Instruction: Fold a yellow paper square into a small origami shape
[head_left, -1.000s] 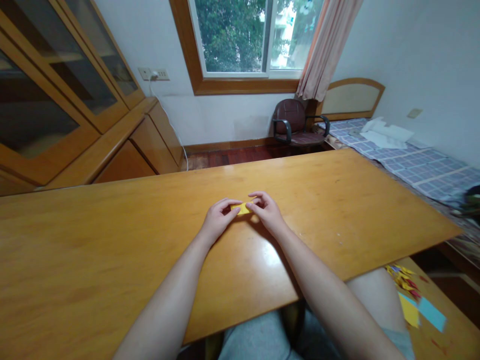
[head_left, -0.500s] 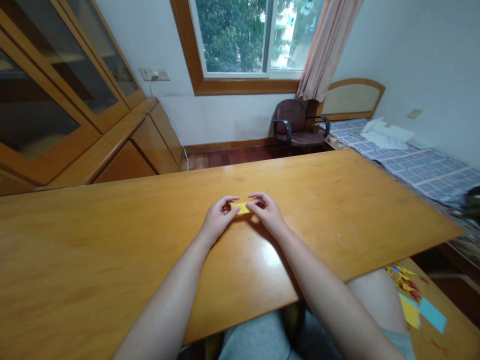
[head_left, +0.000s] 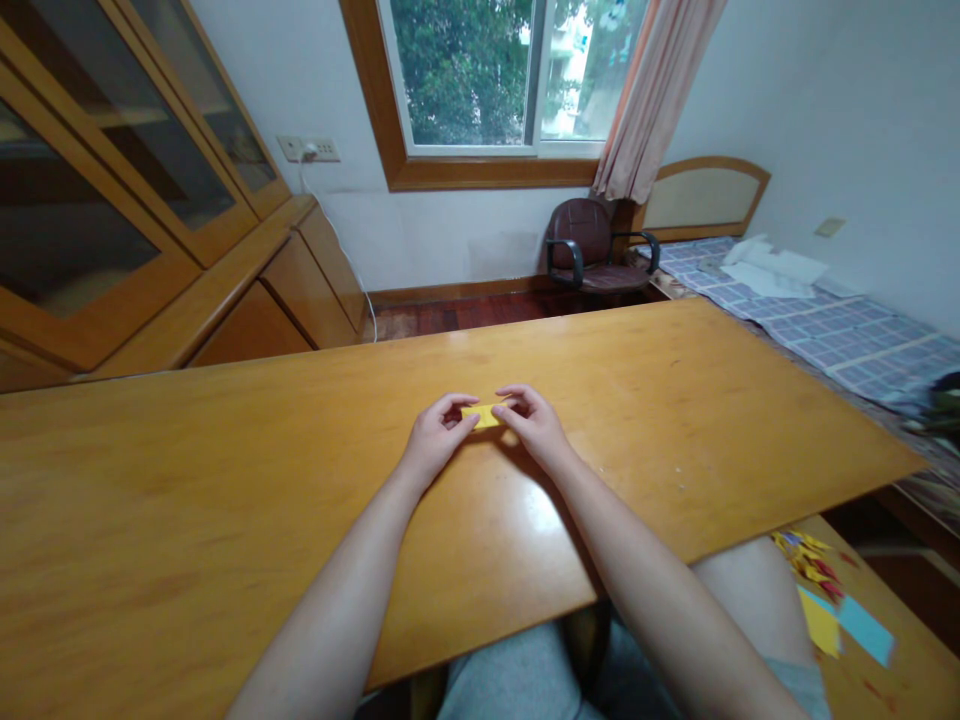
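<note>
A small folded piece of yellow paper (head_left: pixel 486 414) is held level between my two hands, just above the wooden table (head_left: pixel 300 470). My left hand (head_left: pixel 441 430) pinches its left end, thumb on the near side and fingers curled behind. At the right end, my right hand (head_left: pixel 534 420) grips it the same way, its thumb pressing on the paper's face. The fingertips behind the paper are partly hidden. A shadow of the hands falls on the tabletop below them.
On a lower surface at the right lie several small folded yellow and red paper pieces (head_left: pixel 806 560), a yellow sheet (head_left: pixel 821 625) and a blue sheet (head_left: pixel 866 630). A brown armchair (head_left: pixel 589 245) and a bed (head_left: pixel 840 330) stand beyond the table; a cabinet (head_left: pixel 247 300) is at left.
</note>
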